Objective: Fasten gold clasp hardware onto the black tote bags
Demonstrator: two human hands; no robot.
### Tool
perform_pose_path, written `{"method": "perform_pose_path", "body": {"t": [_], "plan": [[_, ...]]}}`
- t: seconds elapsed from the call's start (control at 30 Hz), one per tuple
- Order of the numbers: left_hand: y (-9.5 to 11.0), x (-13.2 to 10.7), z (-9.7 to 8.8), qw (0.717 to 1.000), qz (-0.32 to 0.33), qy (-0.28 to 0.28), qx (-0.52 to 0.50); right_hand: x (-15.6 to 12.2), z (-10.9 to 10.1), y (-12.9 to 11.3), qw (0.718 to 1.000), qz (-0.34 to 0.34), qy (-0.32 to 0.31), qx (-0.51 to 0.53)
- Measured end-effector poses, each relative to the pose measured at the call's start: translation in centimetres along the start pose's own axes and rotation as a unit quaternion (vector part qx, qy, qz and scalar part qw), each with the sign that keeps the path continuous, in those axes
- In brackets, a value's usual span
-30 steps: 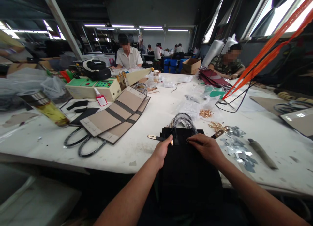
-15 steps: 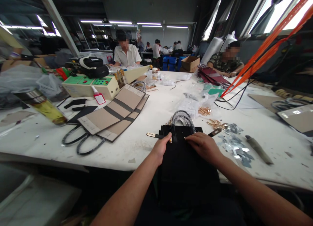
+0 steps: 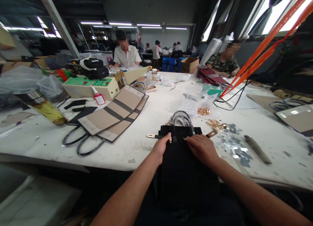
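Your left hand [image 3: 161, 147] sits at the near-left corner of the black bag [image 3: 186, 173], thumb tip right beside a small gold fitting [image 3: 170, 139] on the bag's top edge. The fingers are tucked out of sight, so you cannot tell whether it pinches anything. Your right hand [image 3: 201, 147] lies flat and unclenched on the bag's face, fingers stretched toward your left thumb, holding nothing.

The bag lies under both hands, hanging over the near edge of the white table [image 3: 151, 121]. Just past your fingertips, its plastic-wrapped handles [image 3: 182, 116] arch away from you. A gold-tipped strap [image 3: 153, 135] sticks out to the left of your left hand, and a brown strap [image 3: 211, 133] to the right of your right hand.

Right of your right hand, silver scraps [image 3: 232, 144] are scattered over the scuffed tabletop, with a grey tool [image 3: 258, 149] farther right. Piles of gold hardware [image 3: 204, 111] lie beyond them. Left of your left hand lie tan panels [image 3: 114, 113] with black loop handles [image 3: 80, 144], and past those a green machine [image 3: 90, 85] and a tumbler of yellow liquid [image 3: 44, 105].

Across the table a person in a white shirt [image 3: 126, 56] and a person in a camouflage shirt [image 3: 223, 64] sit working. Orange straps [image 3: 264, 53] slant down from the upper right. The hall is dim, with tube lights [image 3: 146, 24] overhead and bright windows [image 3: 281, 10] on your right.
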State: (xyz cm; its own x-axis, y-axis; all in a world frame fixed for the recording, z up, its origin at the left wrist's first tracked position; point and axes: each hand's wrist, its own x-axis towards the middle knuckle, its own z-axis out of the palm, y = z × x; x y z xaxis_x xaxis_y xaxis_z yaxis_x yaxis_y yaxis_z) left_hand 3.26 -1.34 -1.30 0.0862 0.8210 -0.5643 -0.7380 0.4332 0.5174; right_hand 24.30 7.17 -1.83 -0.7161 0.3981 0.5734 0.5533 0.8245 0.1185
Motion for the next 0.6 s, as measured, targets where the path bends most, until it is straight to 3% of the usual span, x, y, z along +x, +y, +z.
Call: {"method": "perform_pose_path", "body": {"t": [0.4,0.6], "plan": [[-0.04,-0.07,0.21,1.0,0.002,0.017,-0.006,-0.26,-0.15,-0.1,0.999,-0.027,-0.001,-0.032],[-0.01,-0.16,0.22,1.0,0.004,0.02,-0.009,-0.54,0.06,-0.73,0.998,-0.044,0.033,-0.023]]}}
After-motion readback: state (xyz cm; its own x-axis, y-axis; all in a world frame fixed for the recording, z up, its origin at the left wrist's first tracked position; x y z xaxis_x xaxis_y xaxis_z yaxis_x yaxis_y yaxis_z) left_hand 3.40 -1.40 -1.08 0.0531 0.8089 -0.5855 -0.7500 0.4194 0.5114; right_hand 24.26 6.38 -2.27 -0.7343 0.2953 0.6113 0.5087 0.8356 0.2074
